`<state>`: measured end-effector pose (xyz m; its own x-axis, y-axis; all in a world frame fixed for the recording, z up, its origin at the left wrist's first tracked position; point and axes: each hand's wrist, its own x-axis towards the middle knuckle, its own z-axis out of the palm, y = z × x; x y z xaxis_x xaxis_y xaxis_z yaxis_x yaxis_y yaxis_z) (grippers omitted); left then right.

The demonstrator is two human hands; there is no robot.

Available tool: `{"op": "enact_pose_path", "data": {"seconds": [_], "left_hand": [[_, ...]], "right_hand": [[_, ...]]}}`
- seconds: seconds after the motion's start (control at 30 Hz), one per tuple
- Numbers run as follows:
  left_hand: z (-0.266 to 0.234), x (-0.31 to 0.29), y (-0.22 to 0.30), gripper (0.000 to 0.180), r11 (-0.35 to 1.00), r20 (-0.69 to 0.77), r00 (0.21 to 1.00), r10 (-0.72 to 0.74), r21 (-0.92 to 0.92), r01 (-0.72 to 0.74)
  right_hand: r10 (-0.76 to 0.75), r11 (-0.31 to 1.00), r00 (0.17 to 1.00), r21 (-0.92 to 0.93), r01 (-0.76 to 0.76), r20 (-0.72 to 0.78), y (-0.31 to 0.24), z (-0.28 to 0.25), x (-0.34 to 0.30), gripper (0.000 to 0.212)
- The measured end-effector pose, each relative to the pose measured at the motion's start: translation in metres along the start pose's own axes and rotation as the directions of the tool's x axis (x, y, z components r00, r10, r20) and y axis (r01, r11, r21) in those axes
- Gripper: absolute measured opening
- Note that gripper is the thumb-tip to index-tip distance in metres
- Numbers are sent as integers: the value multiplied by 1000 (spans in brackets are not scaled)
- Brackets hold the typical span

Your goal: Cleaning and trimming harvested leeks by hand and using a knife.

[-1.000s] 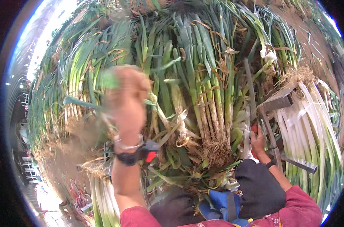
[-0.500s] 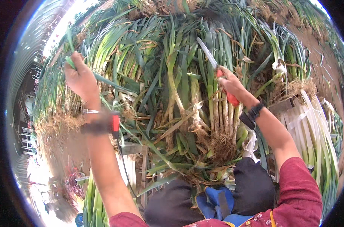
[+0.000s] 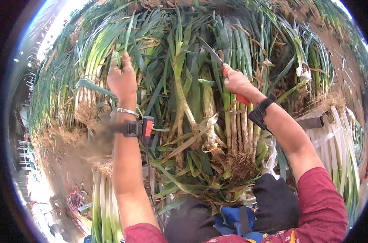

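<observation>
My left hand [image 3: 123, 81] is raised over the left part of the leek pile, fingers closed on a green leek leaf [image 3: 118, 60]. In my right hand [image 3: 237, 84] is a knife [image 3: 211, 52], gripped by its red handle, its blade pointing up and left above the leeks. Below the knife, a cluster of leeks [image 3: 233, 131] stands with brown roots toward me. One pale, bent leek stalk [image 3: 183, 95] lies between my hands. More rooted leeks [image 3: 86, 91] lie beside my left hand.
Trimmed white leeks [image 3: 333, 139] are bundled at the right, with another pale bundle [image 3: 101, 198] at lower left. A metal bar [image 3: 311, 120] sits by the right bundle. Loose leaves and scraps [image 3: 172, 182] cover the area before my knees. Soil [image 3: 66, 158] shows at left.
My left hand has swung right and slightly down, still closed on the leaf. My right hand has shifted a little left and up with the knife.
</observation>
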<state>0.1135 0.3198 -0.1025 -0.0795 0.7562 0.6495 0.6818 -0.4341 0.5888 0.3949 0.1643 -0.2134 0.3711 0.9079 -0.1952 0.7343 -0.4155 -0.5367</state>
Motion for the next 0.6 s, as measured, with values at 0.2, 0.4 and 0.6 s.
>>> {"op": "enact_pose_path", "data": {"seconds": [0.2, 0.4, 0.6], "left_hand": [[32, -1, 19, 39, 960, 236, 940, -245, 192, 202], [94, -10, -9, 35, 982, 230, 973, -13, 185, -31], [179, -23, 1, 24, 993, 330, 940, 88, -99, -58]], "right_hand": [[-179, 943, 983, 289, 165, 25, 22, -47, -104, 62], [-68, 918, 987, 377, 120, -149, 32, -55, -157, 65], [266, 761, 935, 647, -53, -236, 47, -39, -161, 65]]}}
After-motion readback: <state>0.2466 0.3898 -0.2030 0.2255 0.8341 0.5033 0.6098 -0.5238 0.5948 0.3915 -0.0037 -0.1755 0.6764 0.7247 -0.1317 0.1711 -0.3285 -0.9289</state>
